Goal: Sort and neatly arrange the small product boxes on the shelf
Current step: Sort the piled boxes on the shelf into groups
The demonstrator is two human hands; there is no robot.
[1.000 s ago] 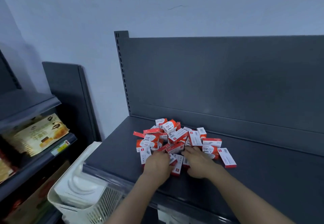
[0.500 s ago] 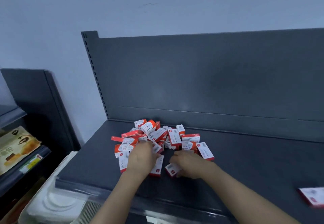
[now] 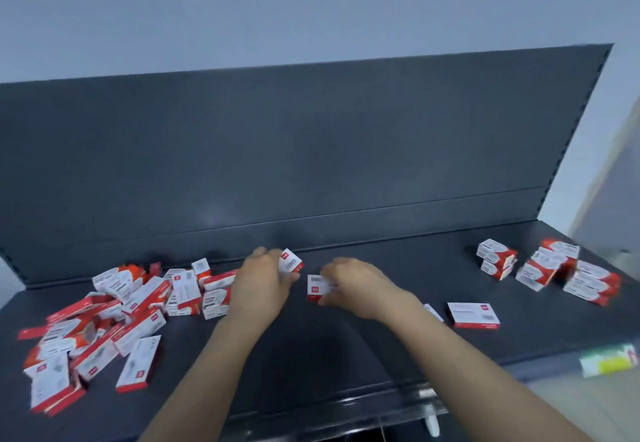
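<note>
A loose heap of small red-and-white boxes [image 3: 114, 317] lies at the left of the dark shelf [image 3: 311, 365]. My left hand [image 3: 263, 282] grips one small box [image 3: 291, 261] above the shelf, just right of the heap. My right hand [image 3: 353, 284] pinches another small box [image 3: 317, 287] close beside it. Stacked boxes [image 3: 550, 270] stand in short piles at the far right of the shelf. A single box [image 3: 472, 315] lies flat near my right forearm, and a second one [image 3: 433, 312] is partly hidden behind that arm.
The shelf's dark back panel [image 3: 311, 151] rises behind everything. A clear price rail with a green-and-white label [image 3: 609, 363] runs along the front edge at the right. A pale wall [image 3: 277, 5] stands behind the panel.
The view has swung to the right, bringing the stacked boxes into sight. Both hands have left the heap and moved right, each holding a box.
</note>
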